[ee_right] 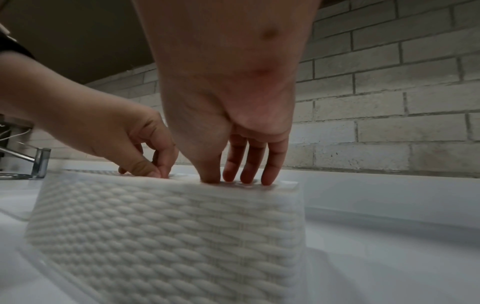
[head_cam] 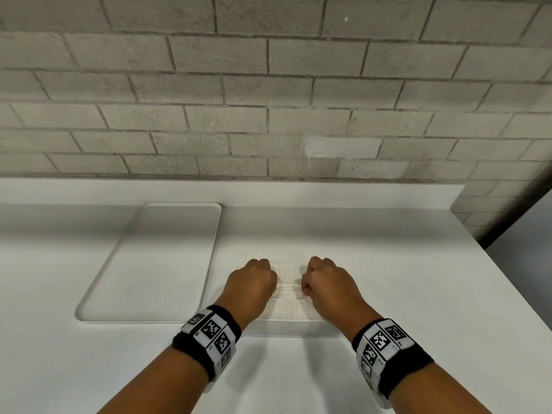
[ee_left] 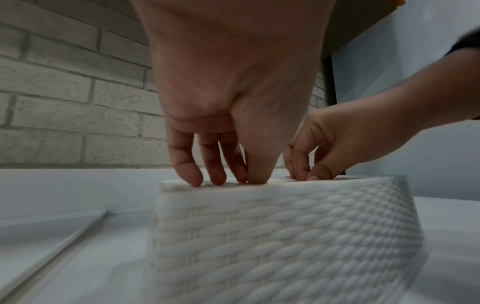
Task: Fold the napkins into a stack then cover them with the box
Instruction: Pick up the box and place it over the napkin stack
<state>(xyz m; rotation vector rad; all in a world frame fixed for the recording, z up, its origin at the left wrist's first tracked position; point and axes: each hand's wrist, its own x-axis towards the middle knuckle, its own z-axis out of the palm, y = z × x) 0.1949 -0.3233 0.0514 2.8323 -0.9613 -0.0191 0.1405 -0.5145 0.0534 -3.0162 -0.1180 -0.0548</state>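
A white box (head_cam: 288, 309) with a woven texture stands upside down on the white counter (head_cam: 388, 324), its closed base facing up. My left hand (head_cam: 254, 282) and my right hand (head_cam: 325, 282) sit side by side on top of it. In the left wrist view the left hand (ee_left: 223, 176) points its fingers down, tips touching the top of the box (ee_left: 285, 236). In the right wrist view the right hand (ee_right: 241, 176) touches the top of the box (ee_right: 168, 236) the same way. No napkins are visible.
A shallow recessed tray area (head_cam: 155, 264) lies in the counter left of the box. A grey brick wall (head_cam: 268, 100) runs along the back. The counter's right edge (head_cam: 504, 297) drops off. A metal tap (ee_right: 39, 162) stands far left.
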